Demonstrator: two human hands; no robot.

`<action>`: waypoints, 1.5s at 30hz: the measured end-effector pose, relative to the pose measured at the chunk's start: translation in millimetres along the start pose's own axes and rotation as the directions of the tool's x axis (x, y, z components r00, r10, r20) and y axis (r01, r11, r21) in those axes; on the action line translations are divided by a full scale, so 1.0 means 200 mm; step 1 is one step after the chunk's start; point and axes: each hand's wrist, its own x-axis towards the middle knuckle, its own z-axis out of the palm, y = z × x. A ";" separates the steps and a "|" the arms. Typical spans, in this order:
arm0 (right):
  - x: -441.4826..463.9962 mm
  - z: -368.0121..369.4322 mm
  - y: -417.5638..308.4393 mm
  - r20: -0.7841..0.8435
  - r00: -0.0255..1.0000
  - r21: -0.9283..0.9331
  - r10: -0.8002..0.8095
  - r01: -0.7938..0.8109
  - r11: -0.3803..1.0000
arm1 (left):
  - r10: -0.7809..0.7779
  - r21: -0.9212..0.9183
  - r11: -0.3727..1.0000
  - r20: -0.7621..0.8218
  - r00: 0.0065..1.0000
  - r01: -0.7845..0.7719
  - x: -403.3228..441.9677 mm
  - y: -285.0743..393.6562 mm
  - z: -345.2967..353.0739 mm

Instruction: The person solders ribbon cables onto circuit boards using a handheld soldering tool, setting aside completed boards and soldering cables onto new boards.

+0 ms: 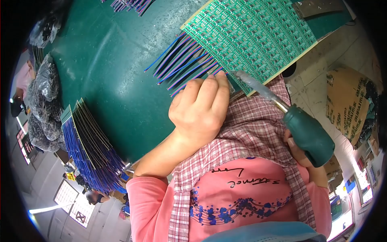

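A large panel of green circuit boards (pixel 250 36) lies on the green table, with several blue, red and black wires (pixel 173 60) sticking out from its left edge. My left hand (pixel 201 107) is closed at the near end of that row, fingers curled down over wires by the panel's edge; the fingertips are mostly hidden. My right hand (pixel 297 149) grips the green handle of a soldering iron (pixel 308 133), which covers most of the fingers. The iron's tip reaches the panel's edge, just right of my left fingertips; contact cannot be made out.
Wired board strips (pixel 90 145) hang in a bundle at the table's left edge. More wires (pixel 129 5) lie at the far side. Black plastic bags (pixel 44 101) stand at left, a cardboard box (pixel 346 105) at right. Other people are in the left background.
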 end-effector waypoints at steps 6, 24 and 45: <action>-0.01 0.03 0.02 -0.044 0.999 0.151 0.022 -0.015 0.988 | 0.013 0.006 1.000 -0.002 1.000 -0.013 0.00 0.00 0.00; -0.01 0.02 0.07 -0.031 0.998 0.152 0.055 -0.050 0.987 | 0.010 0.002 1.000 -0.003 1.000 -0.010 0.01 0.01 0.00; -0.01 0.03 0.04 0.031 0.971 0.552 0.235 -0.213 0.806 | -0.016 0.070 0.997 -0.133 0.991 0.025 0.64 -0.65 0.22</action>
